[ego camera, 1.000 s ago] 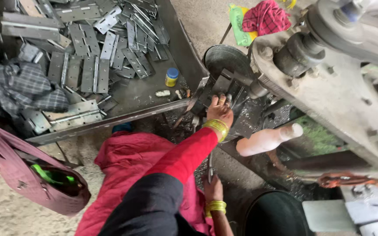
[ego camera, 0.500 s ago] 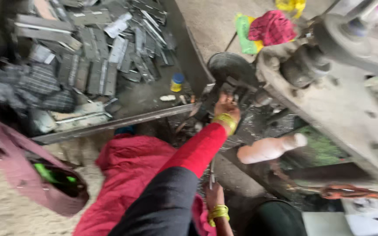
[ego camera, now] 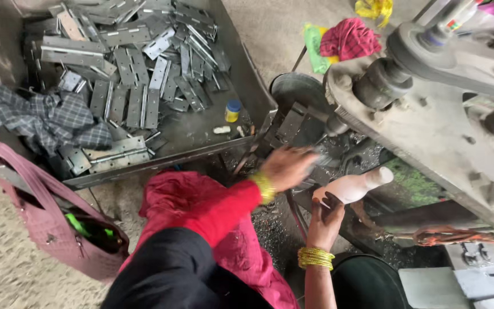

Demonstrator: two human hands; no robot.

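My left hand (ego camera: pixel 288 166), in a red sleeve with yellow bangles, reaches to the dark die area of a grey press machine (ego camera: pixel 435 131). It is blurred, and I cannot tell whether it holds a piece. My right hand (ego camera: pixel 324 220), also with yellow bangles, grips the lower end of the press's white handle (ego camera: pixel 354 185). A flat metal hinge plate (ego camera: pixel 290 123) leans at the machine's edge, just above my left hand.
A metal tray (ego camera: pixel 251 80) on the left holds several grey hinge plates (ego camera: pixel 138 86), a plaid cloth (ego camera: pixel 44 120) and a small yellow bottle with a blue cap (ego camera: pixel 232 110). A pink bag (ego camera: pixel 47 226) sits at lower left. A red cloth (ego camera: pixel 347 37) lies behind the machine.
My left hand has pulled back slightly from the die toward me. My right hand has come up from lower down onto the white handle. The view has shifted a little.
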